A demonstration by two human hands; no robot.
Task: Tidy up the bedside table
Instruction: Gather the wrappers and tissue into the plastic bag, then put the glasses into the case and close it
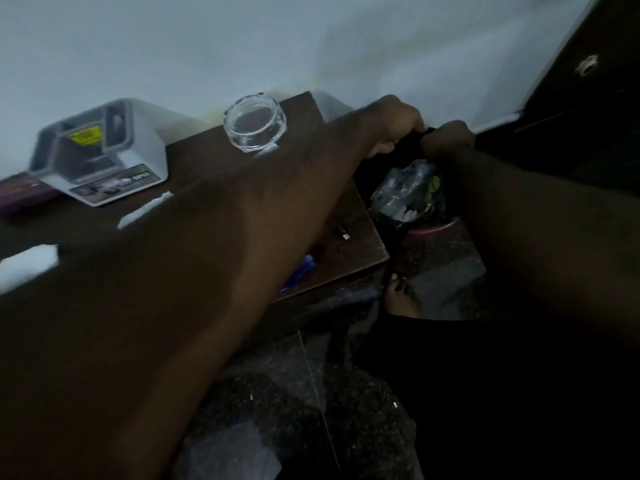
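The fingers of the left hand curl shut around the black rim of a bin bag, and the right hand closes on the same rim just beside it, both fists gripping the plastic above a bin that stands on the floor right next to the bedside table. The bag is already stuffed with crumpled clear wrappers. The step in hand looks like gathering or tying off the rubbish bag, though the dim light hides whether a knot is forming. On the table a glass ashtray, a grey-white box, white scraps of paper and something blue lie about. The next move probably calls for drawing the rim together firmly without spilling, then clearing those leftovers
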